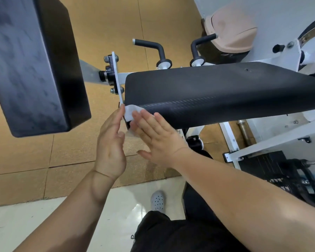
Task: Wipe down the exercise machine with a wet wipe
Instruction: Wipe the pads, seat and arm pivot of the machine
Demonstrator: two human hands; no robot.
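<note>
Wet wipe [131, 111]: white, crumpled, on the near left corner of the black seat pad [216, 93] of the exercise machine [280, 139], between the two hands.
Left hand [110, 142]: fingers straight and together, edge-on, tips touching the wipe's left edge.
Right hand [158, 140]: flat, fingers spread straight, tips lying on the wipe's right part and the pad's near edge.
White bracket [116, 77]: bolted, just left of the pad.
Black back pad [31, 66]: far left.
Two black handles [151, 45]: beyond the seat.
Grey shoe [158, 200]: on the floor, near.
</note>
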